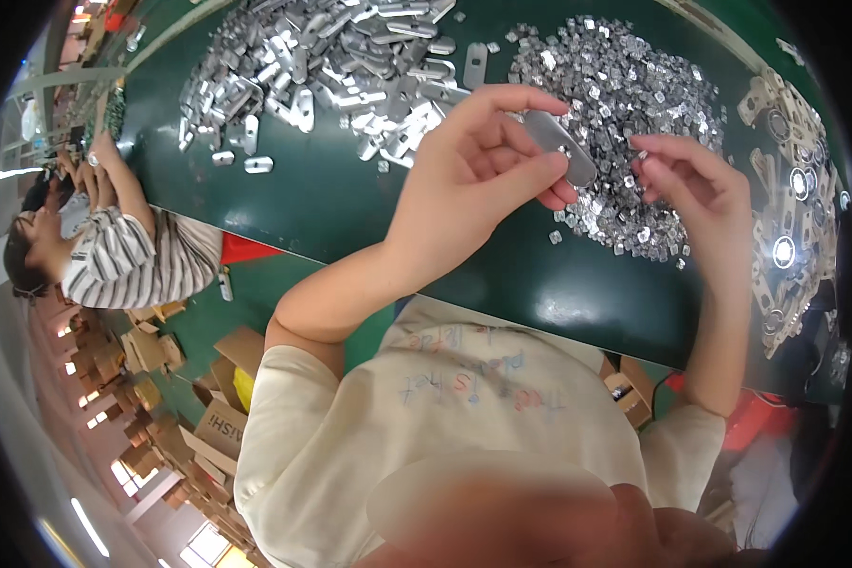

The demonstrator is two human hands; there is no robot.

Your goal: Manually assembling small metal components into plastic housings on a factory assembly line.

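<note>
My left hand (488,161) grips a flat grey metal plate (577,163) with rounded ends, held tilted between thumb and fingers above the table. By the left thumb tip, a tiny shiny metal bit (564,150) shows against the plate. My right hand (696,185) hovers to the right of the plate, apart from it, with its fingers curled in toward the thumb; whether a small piece is between them is too small to tell. Beneath and behind both hands spreads a heap of small square shiny metal pieces (625,85).
A pile of elongated metal plates (350,66) covers the back left of the green table (322,199). Pale flat parts with round holes (776,189) crowd the right side. At far left another person (114,246) in stripes works along the table. Cardboard boxes (222,426) stand on the floor.
</note>
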